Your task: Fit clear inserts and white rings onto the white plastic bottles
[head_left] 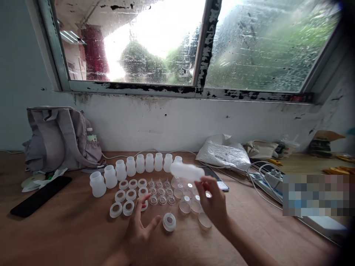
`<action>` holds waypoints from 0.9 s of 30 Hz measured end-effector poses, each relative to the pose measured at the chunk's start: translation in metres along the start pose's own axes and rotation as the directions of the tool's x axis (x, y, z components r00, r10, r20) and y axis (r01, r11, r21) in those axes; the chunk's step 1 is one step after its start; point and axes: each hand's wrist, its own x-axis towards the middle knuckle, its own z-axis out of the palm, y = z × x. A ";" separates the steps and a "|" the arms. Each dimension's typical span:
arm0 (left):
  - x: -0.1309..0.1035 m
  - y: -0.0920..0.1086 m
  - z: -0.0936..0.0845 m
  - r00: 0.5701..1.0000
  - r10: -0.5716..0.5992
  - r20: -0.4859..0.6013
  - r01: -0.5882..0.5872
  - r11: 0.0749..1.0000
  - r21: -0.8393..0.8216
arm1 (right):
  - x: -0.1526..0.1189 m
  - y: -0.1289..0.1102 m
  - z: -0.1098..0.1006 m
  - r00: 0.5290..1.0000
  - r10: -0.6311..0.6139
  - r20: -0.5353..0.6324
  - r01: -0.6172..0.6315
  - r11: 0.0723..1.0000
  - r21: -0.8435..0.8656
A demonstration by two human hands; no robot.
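My right hand (pixel 213 201) pinches one end of a frosted white bottle (pixel 187 171), blurred and lying sideways in the air above the clear domed caps (pixel 185 205). My left hand (pixel 141 225) is open, thumb and fingers apart, beside the white rings (pixel 128 208) and holding nothing. Just right of its thumb, a ring with a clear nipple-like piece on it (pixel 169 222) rests on the table. Small clear pieces (pixel 161 192) stand in rows between the rings and the caps. Behind them, several frosted bottles (pixel 131 166) form a curved row.
A grey backpack (pixel 61 136) and a black flat object (pixel 41 196) are at the left. Behind the caps lie a silver bag (pixel 224 153) and a phone (pixel 222 183). White cables and a power strip (pixel 273 179) spread over the right side of the table.
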 end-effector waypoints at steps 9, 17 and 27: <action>-0.003 0.005 0.001 0.979 0.076 0.190 -0.096 0.991 0.097 | 0.061 0.106 0.024 0.834 0.447 0.323 -0.225 0.811 -0.540; -0.002 0.001 0.001 0.937 0.214 0.277 -0.276 0.939 0.207 | 0.074 0.120 0.050 0.723 0.520 0.454 -0.216 0.795 -0.567; -0.004 0.003 -0.001 0.918 0.163 0.363 -0.277 0.916 0.290 | 0.007 0.004 0.030 0.885 -0.011 0.465 0.036 0.998 -0.045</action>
